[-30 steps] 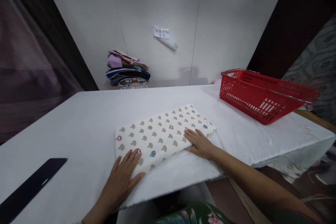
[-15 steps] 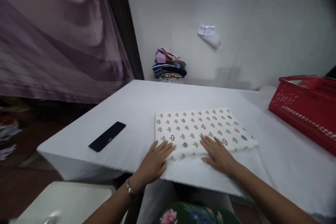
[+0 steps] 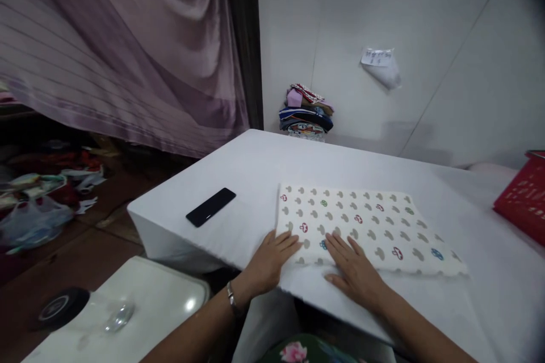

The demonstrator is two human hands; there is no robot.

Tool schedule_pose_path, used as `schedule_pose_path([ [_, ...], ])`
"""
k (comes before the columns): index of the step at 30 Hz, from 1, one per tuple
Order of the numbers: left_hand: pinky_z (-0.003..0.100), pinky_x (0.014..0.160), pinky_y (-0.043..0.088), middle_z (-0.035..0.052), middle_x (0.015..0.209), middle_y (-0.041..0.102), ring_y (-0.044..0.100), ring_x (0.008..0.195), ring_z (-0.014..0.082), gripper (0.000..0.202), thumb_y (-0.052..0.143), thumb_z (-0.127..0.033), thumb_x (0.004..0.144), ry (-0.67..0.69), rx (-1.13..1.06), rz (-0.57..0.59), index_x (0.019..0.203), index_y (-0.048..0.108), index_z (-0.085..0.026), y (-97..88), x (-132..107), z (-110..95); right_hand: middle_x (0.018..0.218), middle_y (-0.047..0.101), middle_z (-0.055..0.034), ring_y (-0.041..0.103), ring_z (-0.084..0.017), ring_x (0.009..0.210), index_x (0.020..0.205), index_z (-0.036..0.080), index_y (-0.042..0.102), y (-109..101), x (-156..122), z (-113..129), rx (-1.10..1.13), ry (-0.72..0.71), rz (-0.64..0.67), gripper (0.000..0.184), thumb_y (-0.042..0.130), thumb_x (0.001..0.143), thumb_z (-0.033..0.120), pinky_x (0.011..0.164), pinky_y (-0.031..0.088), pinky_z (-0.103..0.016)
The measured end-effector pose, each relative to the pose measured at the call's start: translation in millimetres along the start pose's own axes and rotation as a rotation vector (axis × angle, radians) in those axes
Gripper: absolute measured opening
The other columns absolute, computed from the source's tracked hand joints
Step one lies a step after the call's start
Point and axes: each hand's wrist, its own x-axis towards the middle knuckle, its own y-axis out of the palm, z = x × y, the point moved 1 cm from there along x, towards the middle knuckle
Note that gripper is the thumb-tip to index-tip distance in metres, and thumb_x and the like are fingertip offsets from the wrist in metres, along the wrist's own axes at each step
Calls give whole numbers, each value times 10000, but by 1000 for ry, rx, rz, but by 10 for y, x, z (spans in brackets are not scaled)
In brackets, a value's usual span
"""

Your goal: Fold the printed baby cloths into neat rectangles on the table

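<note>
A folded cream cloth printed with small mushrooms (image 3: 361, 218) lies flat on the white-covered table (image 3: 264, 164). My left hand (image 3: 272, 258) rests on its near left corner, fingers stretched out and palm down. Beside it, my right hand (image 3: 353, 266) lies flat on the near edge, a little left of the cloth's middle, with the thumb spread. Neither hand grips anything. To the left of the cloth lies a black phone (image 3: 211, 207).
A red plastic basket (image 3: 523, 198) stands at the right. Behind the table's far edge is a stack of folded fabrics (image 3: 306, 113). At lower left, a white stool-like surface (image 3: 145, 306) holds a small clear glass item (image 3: 120, 316). A purple curtain (image 3: 170, 39) hangs at left.
The view has turned left, so the table and cloth appear farther right. My right hand has slid left along the cloth's near edge, closer to my left hand.
</note>
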Motion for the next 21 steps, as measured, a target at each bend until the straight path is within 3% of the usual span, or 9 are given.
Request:
schedule_pose_path([
  [3, 431, 1115, 276, 2, 1438, 427, 341, 1339, 179, 716, 390, 28, 647, -103, -118, -99, 1291, 521, -256, -75, -16, 152, 1504, 267, -99, 254, -275, 1381, 1502, 222, -12, 72, -31, 0, 11, 17, 13, 747, 417, 934, 448, 1114, 214, -506],
  [5, 379, 1096, 319, 14, 1404, 470, 400, 1297, 170, 630, 390, 4, 677, -264, -199, -218, 1232, 572, -232, -154, 52, 288, 1508, 257, -98, 245, -278, 1384, 1502, 227, -3, 59, -43, -8, 30, 26, 28, 743, 415, 933, 458, 1116, 204, -514],
  [7, 344, 1032, 388, 47, 1311, 559, 517, 1179, 178, 521, 405, -60, 745, -458, -274, -301, 1216, 580, -199, -225, 195, 427, 1510, 253, -93, 239, -280, 1385, 1502, 240, 12, 7, -33, -14, 58, 44, 58, 734, 410, 931, 476, 1114, 207, -520],
  [10, 318, 902, 450, 92, 1169, 639, 614, 987, 199, 413, 470, -247, 829, -657, -360, -313, 1223, 555, -158, -274, 509, 590, 1515, 246, -71, 232, -259, 1389, 1500, 277, 26, -116, 31, -15, 117, 91, 118, 686, 375, 943, 477, 1109, 230, -509],
  [15, 296, 851, 433, 118, 1136, 648, 606, 1016, 227, 414, 546, -352, 807, -751, -448, -238, 1168, 551, -150, -246, 1003, 720, 1531, 200, -60, 160, -256, 1409, 1499, 286, 42, -196, 183, 36, 120, 130, 59, 687, 388, 936, 476, 1125, 153, -538],
  [19, 306, 919, 391, 160, 1237, 592, 538, 1153, 261, 525, 664, -313, 713, -860, -523, -359, 1187, 529, -133, -245, 1218, 769, 1525, 212, -84, 188, -267, 1403, 1498, 241, 138, -19, 212, 108, 82, 39, 71, 696, 439, 912, 467, 1124, 160, -529],
  [21, 304, 891, 411, 176, 1213, 604, 558, 1126, 269, 517, 695, -289, 678, -876, -579, -387, 1145, 554, -116, -254, 1296, 778, 1524, 208, -98, 187, -271, 1403, 1492, 210, 178, 39, 208, 128, 66, 42, 75, 691, 448, 908, 461, 1123, 157, -531],
])
